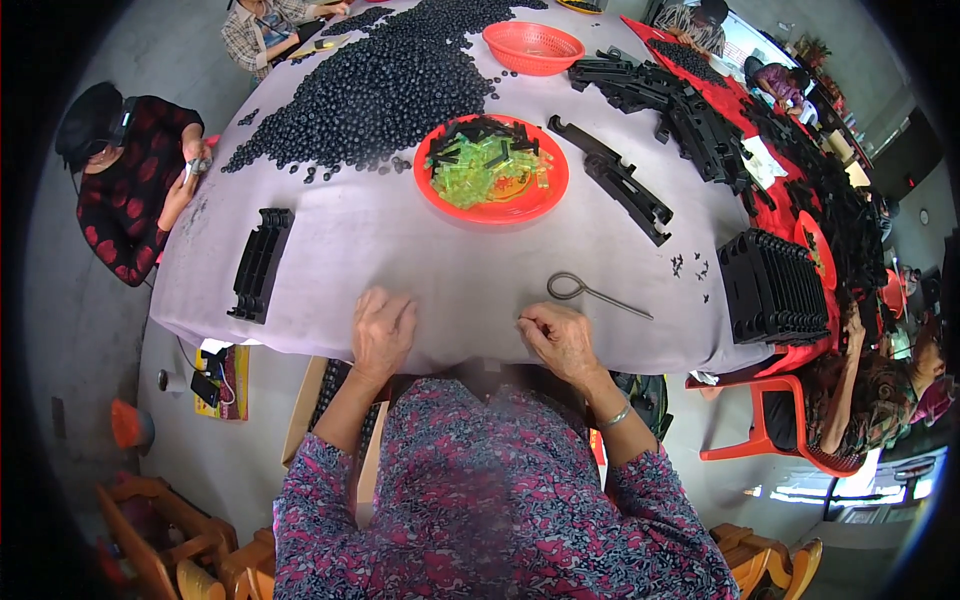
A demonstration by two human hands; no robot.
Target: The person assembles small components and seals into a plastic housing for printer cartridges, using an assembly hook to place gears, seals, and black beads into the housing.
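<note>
My left hand is over the near edge of the table, its fingers smeared by motion, so their grip does not show. Across from it, my right hand rests with its fingers curled in, and whatever it may hold is hidden. Just beyond the right hand lies a metal hook tool with a looped handle. A slotted black plastic part lies to the left. Farther in, a red plate carries clear yellow-green tubes and short black pieces. Long black plastic parts lie right of the plate.
A big heap of small black round pieces spreads over the far table beside a red basket. At right stand stacked black parts, near tiny black bits and piled long parts. Other people sit around the tables.
</note>
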